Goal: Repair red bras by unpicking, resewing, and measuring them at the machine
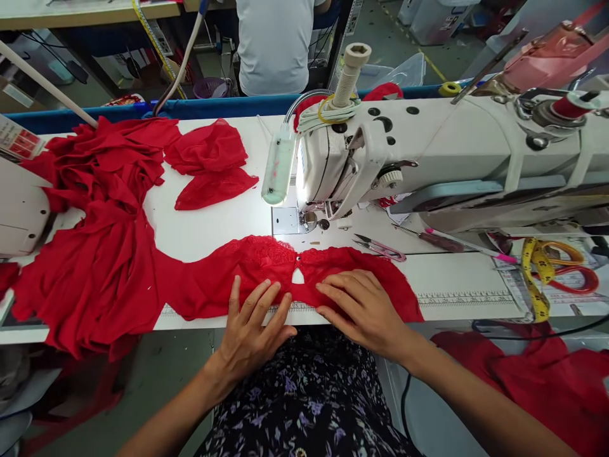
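A red lace garment piece [266,263] with two cups lies spread along the front edge of the white sewing table [214,222]. My left hand [252,324] rests flat on its lower edge, fingers stretched out and apart. My right hand [361,308] lies flat on the right cup, fingers extended. Neither hand holds anything. The fabric runs left into a large heap of red cloth [99,241]. The needle area [309,221] of the white sewing machine [428,152] is just behind the garment.
Thread snips [380,247] lie right of the needle. Red-handled scissors [571,273] and a yellow tape measure [535,279] sit at far right. Folded red mesh pieces [209,165] lie at the back. More red fabric [542,374] hangs lower right. A person in white [276,44] sits beyond.
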The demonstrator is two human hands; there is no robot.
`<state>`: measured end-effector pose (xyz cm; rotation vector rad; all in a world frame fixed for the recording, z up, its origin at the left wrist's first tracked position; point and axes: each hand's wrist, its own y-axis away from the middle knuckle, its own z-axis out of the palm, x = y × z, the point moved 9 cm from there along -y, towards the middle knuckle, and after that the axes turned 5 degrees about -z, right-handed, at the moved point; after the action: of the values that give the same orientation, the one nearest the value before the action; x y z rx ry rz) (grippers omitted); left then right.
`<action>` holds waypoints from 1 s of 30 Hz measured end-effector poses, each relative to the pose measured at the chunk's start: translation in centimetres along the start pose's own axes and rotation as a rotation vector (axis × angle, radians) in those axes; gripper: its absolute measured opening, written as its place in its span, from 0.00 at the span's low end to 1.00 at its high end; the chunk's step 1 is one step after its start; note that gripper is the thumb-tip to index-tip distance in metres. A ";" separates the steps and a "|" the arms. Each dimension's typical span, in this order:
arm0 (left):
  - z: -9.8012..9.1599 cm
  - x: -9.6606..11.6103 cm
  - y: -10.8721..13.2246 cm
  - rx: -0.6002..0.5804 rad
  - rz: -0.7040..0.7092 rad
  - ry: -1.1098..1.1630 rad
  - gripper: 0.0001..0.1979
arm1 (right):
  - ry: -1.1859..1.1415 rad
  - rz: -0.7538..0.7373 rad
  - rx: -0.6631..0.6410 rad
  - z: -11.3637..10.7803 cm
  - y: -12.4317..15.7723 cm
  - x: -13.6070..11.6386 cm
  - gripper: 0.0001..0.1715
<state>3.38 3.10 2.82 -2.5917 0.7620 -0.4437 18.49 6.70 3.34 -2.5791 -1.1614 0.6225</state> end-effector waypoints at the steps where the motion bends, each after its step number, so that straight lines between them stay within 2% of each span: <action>1: -0.3 0.1 -0.1 0.021 0.006 0.018 0.19 | -0.001 -0.013 -0.008 0.0 0.0 -0.3 0.16; 6: 0.3 0.0 -0.6 -0.016 0.005 0.022 0.19 | 0.045 -0.043 -0.116 1.2 1.2 -1.2 0.25; 10: 0.8 -0.1 -0.4 -0.039 -0.002 0.002 0.19 | 0.098 -0.038 -0.166 1.4 2.6 -1.3 0.25; 12: 0.5 -0.2 -0.6 -0.032 -0.009 0.055 0.18 | 0.033 -0.015 -0.146 0.9 2.4 -1.2 0.23; 16: -0.2 -1.6 -2.4 -0.001 -0.087 0.233 0.10 | -0.060 0.015 0.005 -0.3 0.4 -1.0 0.15; 18: 0.1 -2.7 -3.6 -0.055 -0.118 0.279 0.07 | -0.034 -0.010 0.025 0.0 -0.8 -1.2 0.14; 21: 1.3 -4.1 -5.1 -0.203 -0.121 0.264 0.06 | 0.014 -0.013 0.019 0.8 -1.9 -1.3 0.09; 23: 1.7 -5.3 -5.7 -0.246 -0.155 0.195 0.11 | 0.074 0.046 0.076 0.6 -2.0 -0.6 0.10; 25: 1.9 -6.5 -6.1 -0.264 -0.213 0.091 0.29 | 0.175 0.143 0.121 0.3 -1.8 0.5 0.19; 27: 2.5 -7.1 -6.5 -0.308 -0.257 0.006 0.45 | 0.263 0.219 0.109 0.4 -1.7 1.4 0.30; 28: 2.9 -7.3 -6.6 -0.348 -0.270 -0.021 0.47 | 0.278 0.234 0.090 0.7 -1.7 1.7 0.32; 29: 3.4 -7.3 -6.7 -0.400 -0.274 -0.034 0.46 | 0.267 0.233 0.077 1.0 -1.7 1.9 0.29; 30: 3.9 -7.1 -6.8 -0.459 -0.268 -0.026 0.40 | 0.242 0.223 0.080 1.2 -1.7 1.9 0.23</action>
<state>2.25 13.47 1.24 -3.1425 0.5579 -0.3410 17.94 9.32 2.44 -2.6455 -0.7665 0.3766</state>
